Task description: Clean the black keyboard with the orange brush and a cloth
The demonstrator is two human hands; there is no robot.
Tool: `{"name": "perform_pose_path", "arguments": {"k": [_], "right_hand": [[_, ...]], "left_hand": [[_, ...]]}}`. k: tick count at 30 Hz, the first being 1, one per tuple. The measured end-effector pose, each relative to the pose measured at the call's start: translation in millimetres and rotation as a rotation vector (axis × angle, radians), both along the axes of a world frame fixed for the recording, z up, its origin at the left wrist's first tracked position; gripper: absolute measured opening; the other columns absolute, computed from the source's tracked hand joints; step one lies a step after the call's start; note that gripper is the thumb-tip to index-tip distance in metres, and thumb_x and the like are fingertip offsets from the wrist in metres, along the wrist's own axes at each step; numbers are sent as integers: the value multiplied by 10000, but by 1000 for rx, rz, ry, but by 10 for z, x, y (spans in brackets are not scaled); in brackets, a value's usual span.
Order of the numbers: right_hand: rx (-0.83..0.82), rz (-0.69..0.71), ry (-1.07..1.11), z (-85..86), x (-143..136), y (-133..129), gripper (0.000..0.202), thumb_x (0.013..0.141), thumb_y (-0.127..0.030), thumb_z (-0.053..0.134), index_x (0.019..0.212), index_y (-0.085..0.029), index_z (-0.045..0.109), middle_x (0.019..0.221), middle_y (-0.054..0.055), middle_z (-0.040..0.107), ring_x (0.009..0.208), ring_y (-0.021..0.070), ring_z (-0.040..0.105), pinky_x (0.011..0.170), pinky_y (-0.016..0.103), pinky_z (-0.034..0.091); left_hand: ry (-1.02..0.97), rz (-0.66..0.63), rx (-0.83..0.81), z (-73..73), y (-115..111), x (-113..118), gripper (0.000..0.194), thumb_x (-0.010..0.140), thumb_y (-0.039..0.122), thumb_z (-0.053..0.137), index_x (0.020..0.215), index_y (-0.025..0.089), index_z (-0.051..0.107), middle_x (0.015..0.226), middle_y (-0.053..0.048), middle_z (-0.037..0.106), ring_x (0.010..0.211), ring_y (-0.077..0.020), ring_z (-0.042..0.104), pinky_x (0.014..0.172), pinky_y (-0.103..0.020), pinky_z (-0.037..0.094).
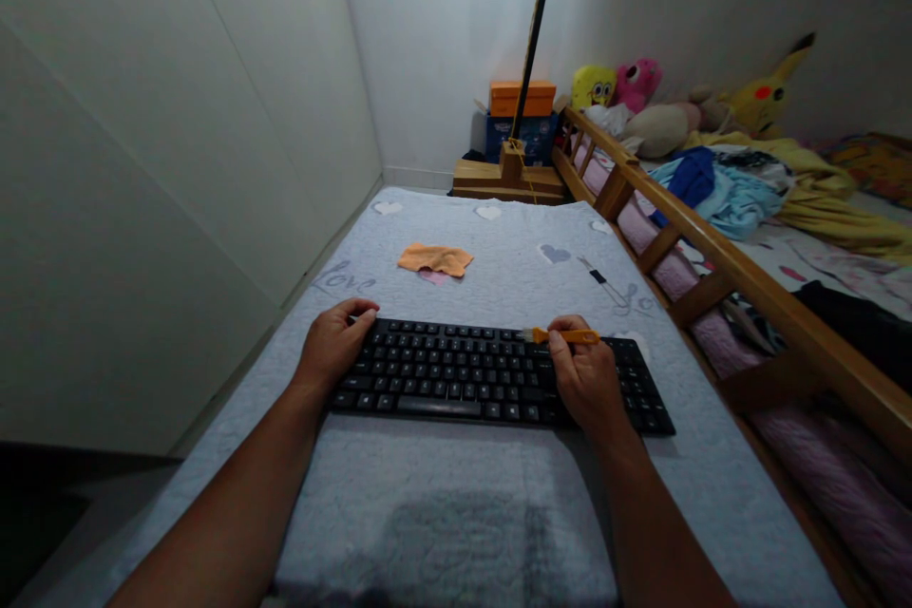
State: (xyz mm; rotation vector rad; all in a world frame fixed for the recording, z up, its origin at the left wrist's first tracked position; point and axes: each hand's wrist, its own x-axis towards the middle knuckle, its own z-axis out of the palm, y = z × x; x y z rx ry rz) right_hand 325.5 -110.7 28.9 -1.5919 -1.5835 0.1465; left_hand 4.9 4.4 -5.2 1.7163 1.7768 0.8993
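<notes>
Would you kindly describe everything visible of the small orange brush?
The brush has an orange, plastic-looking handle and pale bristles at its left end. The right hand grips it by the handle, holding it roughly level over the upper part of the black keyboard. Whether the bristles touch the keyboard cannot be told.

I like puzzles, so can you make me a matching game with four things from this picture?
Things:
1. small orange-handled brush
2. long black keyboard
3. crumpled orange cloth
4. yellow plush toy with a black-tipped ear

Clues:
A. beyond the keyboard, on the pale blue bedcover
B. behind the brown wooden rail
C. in the right hand's fingers
D. left hand at its left end

Pairs: 1-C, 2-D, 3-A, 4-B
</notes>
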Motion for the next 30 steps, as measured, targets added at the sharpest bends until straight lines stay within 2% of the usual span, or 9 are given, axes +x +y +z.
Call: {"name": "perform_pose_path", "arguments": {"k": [5,10,16,21,26,30], "right_hand": [[69,-75,75,-6,25,2,164,956,-286,448,876,-210,570,738,1,603,681,174,600,656,282,434],[70,-151,35,-12,90,-36,175,934,-292,457,809,-222,557,636,-19,569,613,178,582,615,285,413],[48,-131,-38,-11,80,-17,187,941,-292,437,819,-217,558,643,-11,581,614,181,585,627,291,412],[68,-128,7,-3,68,-6,180,954,-291,437,858,-213,567,719,5,607,667,181,605,655,291,422],[34,-115,-19,-29,78,-3,185,952,-292,439,832,-217,559,659,-11,574,620,178,581,631,295,401],[46,-95,40,-17,59,10,170,960,-287,447,866,-213,568,735,4,602,679,181,597,658,297,421]], "left_hand": [[4,0,5,-1,-2,-2,418,752,482,546,947,178,756,859,-45,738,714,-209,630,734,-311,494],[-3,-3,3,-17,3,-11,411,754,478,542,948,182,753,869,-43,740,722,-212,628,732,-314,493],[-12,-7,1,-17,4,-9,421,758,483,546,960,177,751,881,-45,739,731,-212,627,743,-318,490],[-9,-5,10,-14,8,-4,419,753,483,546,945,172,750,860,-46,734,737,-215,628,730,-312,486],[-5,-10,14,-18,10,-10,414,753,485,545,940,179,751,847,-40,733,720,-211,627,727,-313,485],[-5,-8,11,-21,4,-15,409,754,483,546,943,184,751,858,-38,735,714,-210,629,726,-314,485]]}}
